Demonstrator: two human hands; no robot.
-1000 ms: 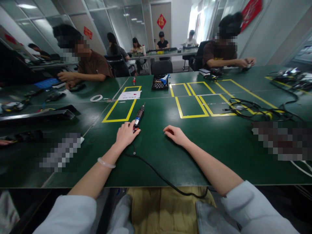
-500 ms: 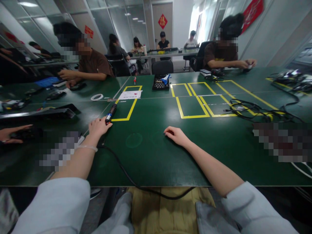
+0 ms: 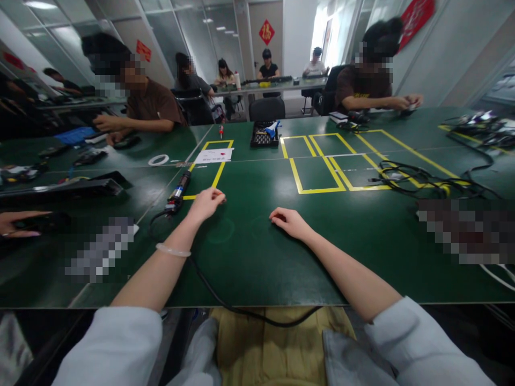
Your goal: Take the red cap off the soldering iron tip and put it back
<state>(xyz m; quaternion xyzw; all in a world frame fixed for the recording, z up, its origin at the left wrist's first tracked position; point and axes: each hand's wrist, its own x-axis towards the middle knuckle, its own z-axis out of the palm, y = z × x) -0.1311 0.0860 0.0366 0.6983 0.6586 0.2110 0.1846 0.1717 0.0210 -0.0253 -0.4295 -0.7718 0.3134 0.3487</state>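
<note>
My left hand point(image 3: 206, 204) is over the green table point(image 3: 249, 268), its fingers curled together with nothing visible in them. To its left lies a black corded tool point(image 3: 178, 192) with a blue band, which looks like an electric screwdriver, apart from the fingers. Its dark cable point(image 3: 213, 292) passes under my left forearm and droops over the front edge. My right hand point(image 3: 293, 222) rests on the tabletop with loosely closed fingers, and I see nothing in it. A printed white sheet point(image 3: 213, 155) lies beyond my left hand, across a yellow tape outline point(image 3: 218, 174).
A black tray point(image 3: 264, 140) holds small parts and a blue-and-white item. Tangled black cables point(image 3: 414, 177) lie at right, near several yellow taped rectangles point(image 3: 317, 190). A white ring point(image 3: 158, 160) is at left. Another person's hand point(image 3: 24, 222) is at the left edge. Two people work across the table.
My left hand has let go of the black corded tool and moved right. The tool now lies on the table, slightly turned. My right hand stays in place.
</note>
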